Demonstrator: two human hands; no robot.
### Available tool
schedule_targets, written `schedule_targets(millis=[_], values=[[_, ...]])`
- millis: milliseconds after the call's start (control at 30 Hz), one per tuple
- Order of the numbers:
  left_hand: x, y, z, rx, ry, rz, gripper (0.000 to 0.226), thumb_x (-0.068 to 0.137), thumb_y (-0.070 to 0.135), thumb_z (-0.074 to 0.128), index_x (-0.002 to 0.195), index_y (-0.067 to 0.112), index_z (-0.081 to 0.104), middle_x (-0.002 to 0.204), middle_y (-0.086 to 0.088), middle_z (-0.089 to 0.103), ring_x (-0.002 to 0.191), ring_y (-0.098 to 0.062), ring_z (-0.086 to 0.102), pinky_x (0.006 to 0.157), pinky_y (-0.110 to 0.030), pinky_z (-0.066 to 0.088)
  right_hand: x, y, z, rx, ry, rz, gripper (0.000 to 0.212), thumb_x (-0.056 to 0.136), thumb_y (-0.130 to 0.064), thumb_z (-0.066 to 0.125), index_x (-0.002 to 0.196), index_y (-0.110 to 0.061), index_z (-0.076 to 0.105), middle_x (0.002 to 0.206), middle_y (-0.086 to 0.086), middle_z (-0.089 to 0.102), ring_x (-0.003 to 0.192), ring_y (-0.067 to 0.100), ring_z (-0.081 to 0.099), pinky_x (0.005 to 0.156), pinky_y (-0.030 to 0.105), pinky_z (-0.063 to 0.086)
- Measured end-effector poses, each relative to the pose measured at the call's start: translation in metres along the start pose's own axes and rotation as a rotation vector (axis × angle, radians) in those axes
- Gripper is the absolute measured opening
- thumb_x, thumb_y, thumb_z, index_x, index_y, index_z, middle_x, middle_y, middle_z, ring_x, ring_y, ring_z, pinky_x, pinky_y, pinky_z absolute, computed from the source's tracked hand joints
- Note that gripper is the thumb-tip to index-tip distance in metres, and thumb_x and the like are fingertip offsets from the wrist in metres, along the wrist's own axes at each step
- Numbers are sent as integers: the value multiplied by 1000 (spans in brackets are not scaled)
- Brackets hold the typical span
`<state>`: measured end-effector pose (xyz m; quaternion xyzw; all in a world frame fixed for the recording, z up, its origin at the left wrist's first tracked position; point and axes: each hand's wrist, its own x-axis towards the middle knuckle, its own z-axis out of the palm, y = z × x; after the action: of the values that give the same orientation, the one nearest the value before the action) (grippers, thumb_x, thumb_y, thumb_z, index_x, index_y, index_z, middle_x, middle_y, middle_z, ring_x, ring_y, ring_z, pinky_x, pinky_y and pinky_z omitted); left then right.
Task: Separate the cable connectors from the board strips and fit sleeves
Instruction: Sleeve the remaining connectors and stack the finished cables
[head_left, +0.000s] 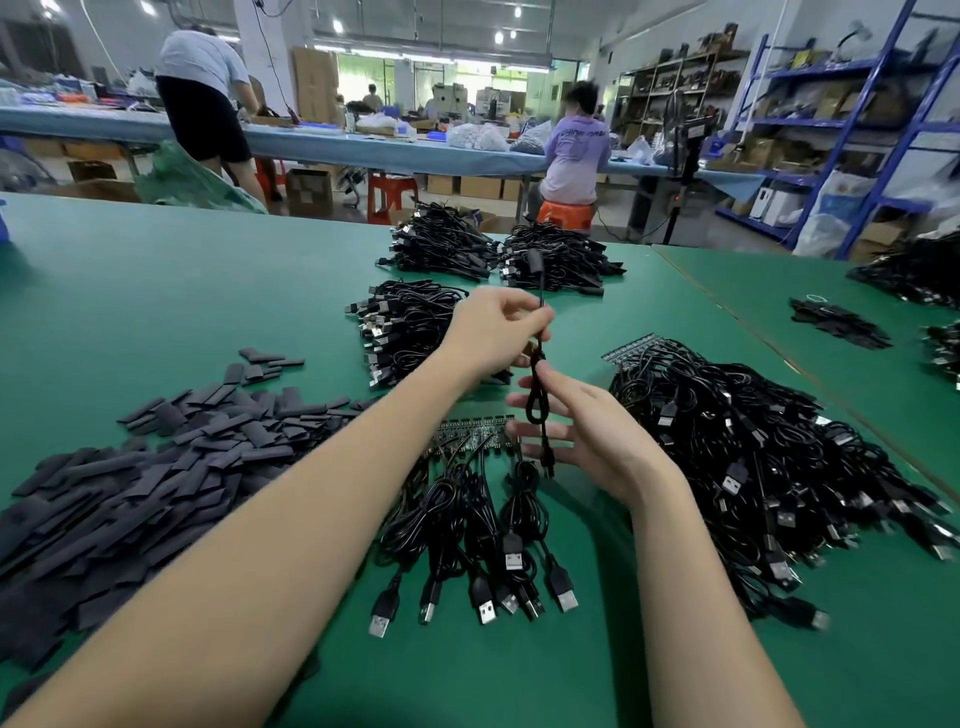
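1. At frame centre the left hand (491, 327) pinches a thin black rubbery cable (537, 384) between thumb and curled fingers, holding it upright above the green matte table (182, 291).
2. The right hand (582, 436), just below it, is spread nearly flat with straight fingers; the cable's looped lower end hangs against them (whether the thumb presses it is hard to tell).
3. The cable's top end carries a small dark sleeve (535, 258), blurred.
4. Under the hands lies a narrow board strip (467, 434) with glossy cables fanned toward the bottom edge, ending in metal USB plugs (511, 558).
5. A heap of flat, dull grey-black sleeve pieces (140, 467) fills the lower left, cut off by the frame edge.
6. A tangled cable heap (753, 441) sits right of centre.
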<state>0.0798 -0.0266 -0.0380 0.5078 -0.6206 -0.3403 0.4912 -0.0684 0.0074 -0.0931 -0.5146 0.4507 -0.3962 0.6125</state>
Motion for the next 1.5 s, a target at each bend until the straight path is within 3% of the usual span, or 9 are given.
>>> schedule_targets(millis=[167,467,600,700,967,1067,1167,1300,1500], values=[[48,1,15,70,72,-42,12,96,19,67,89,13,74,72,-1,71,49,-1,55,47,-21,54,7,11,7,78,212,-60,44,95,-34,72,130,-13,57,128,7,65,100,24,76,93,40,60],[86,-38,48,479,9,-302,42,97,19,59,135,6,45,137,-18,51,125,-30,52,97,-34,47,15,26,23,-369,335,-153,63,95,-41,68,150,-19,46,141,-6,54,119,2,57,107,32,41],[78,-37,51,508,-104,-248,15,100,24,55,107,12,59,107,-8,60,123,-31,55,109,-35,41,22,28,29,-587,266,-188,57,100,-40,59,150,-13,48,154,8,48,141,22,45,111,31,36],[60,-32,39,401,-179,-139,27,98,31,60,118,14,66,114,-1,65,111,-22,60,99,-31,47,29,29,30,-682,201,-192,55,105,-39,51,150,-7,46,160,11,39,149,24,34,107,23,29],[-31,-51,-37,324,-68,15,14,97,29,61,99,24,74,97,10,73,89,-5,65,79,-21,49,41,27,44,-941,15,-139,58,109,-52,26,163,-32,19,172,5,8,159,22,0,126,53,-3],[-44,-59,-51,461,-106,18,18,100,26,56,98,27,73,98,11,71,87,-4,64,78,-21,47,39,23,42,-733,49,-190,47,110,-45,31,155,-36,40,164,-3,35,152,14,28,125,40,15],[-45,-65,-51,537,-132,11,19,101,23,54,105,28,71,107,9,70,88,-11,66,82,-22,48,34,17,30,-487,186,-271,34,108,-26,45,139,-29,58,133,-11,61,111,-8,55,98,18,39],[-43,-72,-37,602,-259,-12,26,102,31,54,119,24,72,114,8,70,94,-6,59,84,-16,39,33,16,18,-678,375,-235,23,100,-19,53,111,-26,73,104,-11,68,97,6,60,84,19,39],[-40,-76,-38,499,-122,6,9,92,38,67,92,34,75,85,20,68,75,13,57,61,-2,37,29,18,19,-612,279,-116,12,90,-37,74,88,-26,80,84,-13,76,85,7,67,75,26,47]])
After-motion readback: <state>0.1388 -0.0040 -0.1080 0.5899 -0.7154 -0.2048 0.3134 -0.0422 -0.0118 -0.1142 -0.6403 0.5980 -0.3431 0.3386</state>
